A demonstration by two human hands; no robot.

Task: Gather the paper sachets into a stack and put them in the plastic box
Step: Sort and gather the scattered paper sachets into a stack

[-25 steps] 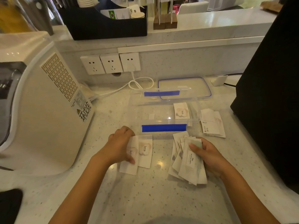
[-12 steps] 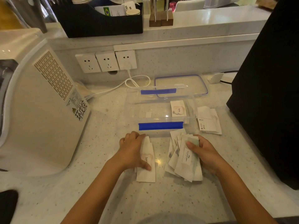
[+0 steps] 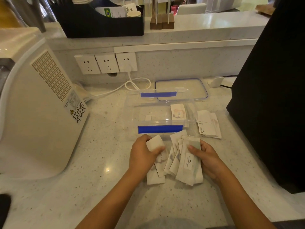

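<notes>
A speckled tabletop [image 3: 102,192] fills the frame; the clear box [image 3: 132,111] sits centre, one sachet [image 3: 178,111] inside; right hand [image 3: 208,158] pinches a fanned stack [image 3: 184,164]; left hand [image 3: 143,154] grips two sachets [image 3: 156,178]; more sachets [image 3: 208,124] lie right of the box.

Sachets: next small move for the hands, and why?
Probably slide the left hand and its sachets right onto the fan under the right hand: the two bunches lie side by side, unmerged, and the box is open.
</notes>
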